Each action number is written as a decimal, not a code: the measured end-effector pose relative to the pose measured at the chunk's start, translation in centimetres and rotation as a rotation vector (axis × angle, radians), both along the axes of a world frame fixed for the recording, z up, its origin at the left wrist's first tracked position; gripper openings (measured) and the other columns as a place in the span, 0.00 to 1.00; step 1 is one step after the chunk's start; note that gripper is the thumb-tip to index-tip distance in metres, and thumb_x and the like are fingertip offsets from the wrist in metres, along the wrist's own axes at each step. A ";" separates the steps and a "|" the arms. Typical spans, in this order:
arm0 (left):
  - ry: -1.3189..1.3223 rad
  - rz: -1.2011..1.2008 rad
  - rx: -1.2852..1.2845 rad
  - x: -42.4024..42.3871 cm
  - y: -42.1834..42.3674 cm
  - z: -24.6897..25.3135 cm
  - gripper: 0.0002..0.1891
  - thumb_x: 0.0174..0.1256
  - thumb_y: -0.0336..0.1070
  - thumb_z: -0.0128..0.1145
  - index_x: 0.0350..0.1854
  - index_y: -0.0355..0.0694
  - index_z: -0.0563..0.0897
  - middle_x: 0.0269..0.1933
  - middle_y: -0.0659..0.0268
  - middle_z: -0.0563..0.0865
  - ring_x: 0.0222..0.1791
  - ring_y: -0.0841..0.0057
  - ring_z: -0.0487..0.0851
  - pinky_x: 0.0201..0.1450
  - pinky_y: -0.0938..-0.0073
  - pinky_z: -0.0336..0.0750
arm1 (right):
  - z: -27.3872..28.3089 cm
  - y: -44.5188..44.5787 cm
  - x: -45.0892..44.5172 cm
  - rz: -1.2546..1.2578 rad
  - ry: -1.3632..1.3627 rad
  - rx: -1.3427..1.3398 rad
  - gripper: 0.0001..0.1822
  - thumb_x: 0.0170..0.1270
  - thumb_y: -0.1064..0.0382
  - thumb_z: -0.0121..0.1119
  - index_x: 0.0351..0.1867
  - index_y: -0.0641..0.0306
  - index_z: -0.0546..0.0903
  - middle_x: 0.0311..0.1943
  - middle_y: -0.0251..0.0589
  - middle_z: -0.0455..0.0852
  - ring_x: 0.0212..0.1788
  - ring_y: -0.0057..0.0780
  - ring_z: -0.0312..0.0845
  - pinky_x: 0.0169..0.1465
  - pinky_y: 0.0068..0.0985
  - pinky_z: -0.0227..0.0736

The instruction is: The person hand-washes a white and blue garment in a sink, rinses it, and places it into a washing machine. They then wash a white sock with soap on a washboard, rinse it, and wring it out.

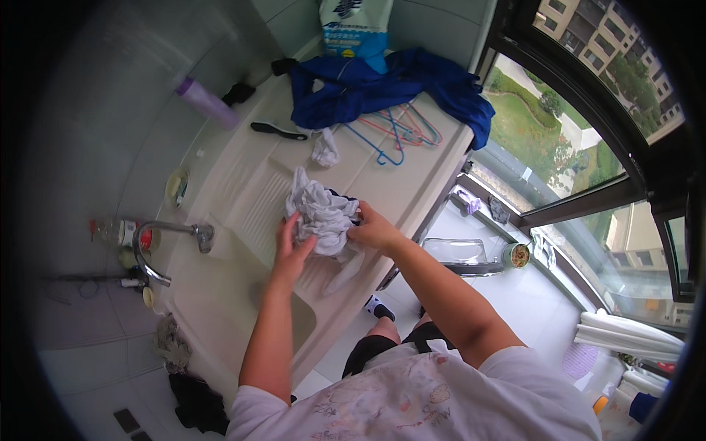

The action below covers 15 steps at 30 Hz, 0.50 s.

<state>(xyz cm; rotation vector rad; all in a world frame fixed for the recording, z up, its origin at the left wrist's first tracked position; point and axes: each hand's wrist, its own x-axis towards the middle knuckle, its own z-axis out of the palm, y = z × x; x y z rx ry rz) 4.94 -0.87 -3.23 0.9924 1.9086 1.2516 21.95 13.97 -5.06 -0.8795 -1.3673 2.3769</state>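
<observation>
A bunched white cloth garment [321,215] lies on the ribbed washboard of the laundry sink [262,206], between my two hands. My left hand [292,251] holds its near left side, fingers spread against the folds. With thumb and fingers, my right hand [372,229] pinches its right edge, where a dark piece of fabric shows. A white end of cloth hangs down towards the basin. Just beyond the bundle is a small crumpled white cloth [325,150], close to a black-handled brush [278,130]. The underside of the bundle is hidden.
Blue garment [353,91], plastic hangers [391,135] and a detergent bag [356,33] occupy the far counter. A chrome faucet [171,229] arches at the left, near a plastic bottle [129,234] and a soap dish [177,187]. A purple bottle [207,103] stands by the wall. Windows [557,127] line the right.
</observation>
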 end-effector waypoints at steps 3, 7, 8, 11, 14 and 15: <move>-0.169 0.106 0.072 2.0 3.1 -2.3 0.30 0.66 0.42 0.58 0.68 0.44 0.64 0.69 0.57 0.59 0.70 0.68 0.58 0.69 0.64 0.58 | 1.4 -0.9 0.8 -0.038 0.331 -0.236 0.44 0.52 0.70 0.66 0.71 0.61 0.55 0.62 0.39 0.70 0.65 0.30 0.63 0.68 0.27 0.57; -0.509 0.149 0.254 9.0 4.5 0.4 0.30 0.69 0.49 0.52 0.67 0.40 0.61 0.65 0.62 0.64 0.66 0.68 0.65 0.67 0.65 0.61 | 2.5 -2.5 2.5 -0.274 0.474 -0.257 0.46 0.53 0.66 0.71 0.71 0.59 0.55 0.64 0.37 0.69 0.65 0.27 0.64 0.68 0.29 0.57; -0.478 0.101 0.293 10.4 4.3 1.5 0.30 0.70 0.50 0.50 0.67 0.39 0.62 0.65 0.61 0.66 0.66 0.67 0.66 0.67 0.64 0.61 | 2.5 -2.4 3.8 -0.260 0.501 -0.338 0.45 0.53 0.67 0.71 0.70 0.59 0.57 0.63 0.37 0.71 0.64 0.28 0.65 0.68 0.28 0.59; -0.634 -0.057 0.469 14.1 5.4 6.8 0.27 0.72 0.50 0.45 0.68 0.40 0.64 0.64 0.60 0.71 0.64 0.66 0.69 0.67 0.63 0.62 | 1.2 -1.2 8.5 -0.231 0.562 -0.623 0.36 0.52 0.71 0.67 0.65 0.62 0.67 0.56 0.38 0.77 0.57 0.31 0.74 0.62 0.30 0.68; -0.490 -0.043 0.389 12.1 6.4 5.4 0.26 0.74 0.49 0.44 0.68 0.39 0.65 0.64 0.59 0.72 0.65 0.65 0.69 0.68 0.64 0.61 | -0.9 0.2 15.6 -0.181 0.624 -0.821 0.35 0.50 0.71 0.66 0.63 0.62 0.68 0.52 0.39 0.80 0.53 0.34 0.78 0.59 0.37 0.73; -0.374 -0.012 0.317 10.1 6.6 4.1 0.27 0.74 0.49 0.43 0.68 0.39 0.65 0.65 0.58 0.72 0.65 0.65 0.68 0.69 0.64 0.60 | -1.4 0.8 18.3 -0.197 0.624 -0.844 0.34 0.50 0.71 0.67 0.62 0.62 0.69 0.50 0.39 0.81 0.52 0.35 0.79 0.58 0.39 0.74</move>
